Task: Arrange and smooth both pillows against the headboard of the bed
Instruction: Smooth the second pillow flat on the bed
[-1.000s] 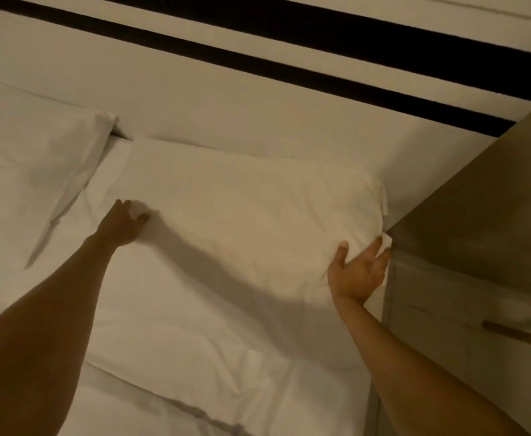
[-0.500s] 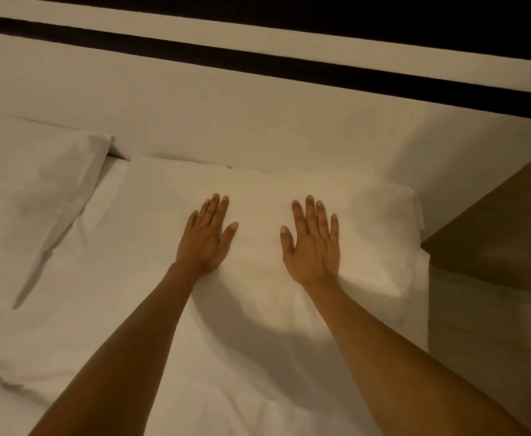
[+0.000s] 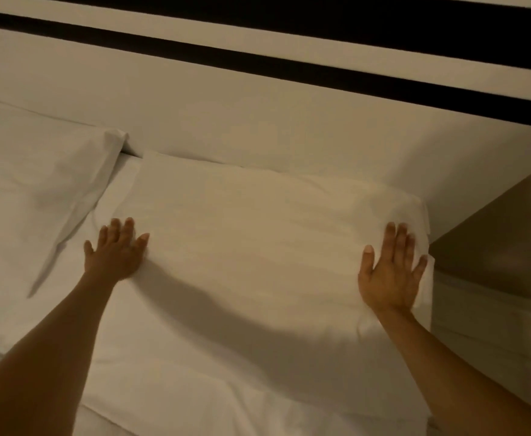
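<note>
A white pillow [image 3: 251, 234] lies flat with its far edge against the pale headboard [image 3: 226, 121]. My left hand [image 3: 116, 250] presses palm down on the pillow's left end, fingers spread. My right hand [image 3: 390, 272] lies flat on its right end near the corner, fingers apart. Neither hand grips anything. A second white pillow [image 3: 28, 190] sits to the left, also against the headboard, with a creased flap along its right edge. Its left part is out of frame.
A brown bedside cabinet [image 3: 503, 234] stands close on the right, touching the bed's edge. Two dark stripes [image 3: 289, 64] run across the wall above the headboard. White bedding [image 3: 170, 388] spreads toward me below the pillows.
Both hands slid outward from the pillow's middle to its left and right ends, staying flat on the fabric. A second ago they were holding the pillow's ends.
</note>
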Demonstrator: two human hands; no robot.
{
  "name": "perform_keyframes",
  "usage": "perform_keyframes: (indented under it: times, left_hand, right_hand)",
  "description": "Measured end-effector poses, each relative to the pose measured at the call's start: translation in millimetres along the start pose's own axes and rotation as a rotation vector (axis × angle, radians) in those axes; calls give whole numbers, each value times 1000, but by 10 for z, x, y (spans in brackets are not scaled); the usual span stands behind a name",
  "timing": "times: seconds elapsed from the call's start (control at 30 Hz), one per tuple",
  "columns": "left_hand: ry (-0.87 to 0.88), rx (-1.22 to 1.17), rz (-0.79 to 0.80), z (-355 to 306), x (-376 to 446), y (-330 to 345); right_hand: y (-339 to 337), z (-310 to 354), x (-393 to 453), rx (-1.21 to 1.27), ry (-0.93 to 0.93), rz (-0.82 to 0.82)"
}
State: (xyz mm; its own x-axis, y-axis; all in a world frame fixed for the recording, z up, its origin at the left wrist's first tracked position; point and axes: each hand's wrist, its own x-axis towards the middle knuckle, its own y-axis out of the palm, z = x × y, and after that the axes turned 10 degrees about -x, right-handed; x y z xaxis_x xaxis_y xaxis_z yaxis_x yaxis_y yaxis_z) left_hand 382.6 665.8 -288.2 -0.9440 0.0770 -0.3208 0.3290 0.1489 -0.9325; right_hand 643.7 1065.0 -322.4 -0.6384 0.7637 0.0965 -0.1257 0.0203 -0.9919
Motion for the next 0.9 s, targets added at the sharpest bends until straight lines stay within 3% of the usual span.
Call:
perform_keyframes:
  times: [0.07, 0.13, 0.2, 0.3, 0.37, 0.5, 0.73, 0.9]
  left_hand:
    - [24, 25, -80, -149, -19, -114]
    - [156, -108, -170, -570, -124, -147]
    - [363, -285, -188, -1084, -396, -81]
    - [611, -376, -87, -1489, -942, 276]
    - [589, -324, 3, -1315, -1119, 563]
    - [546, -113, -41, -578, -1025, 837]
    - [327, 28, -36, 410, -843, 662]
    - [153, 15, -55, 519, -696, 400]
  right_hand:
    - [-93, 109, 19, 62, 107, -4]
    - [-233, 436, -35, 109, 115, -74]
    - [-334, 892, -214, 127, -80, -125]
    - [-272, 1434, -676, 158, -299, -66]
    - [-108, 1453, -968, 133, -329, 1]
    - [193, 880, -1199, 69, -313, -2]
    - [249, 261, -1344, 71, -174, -73]
    - [88, 250, -1246, 42, 56, 24]
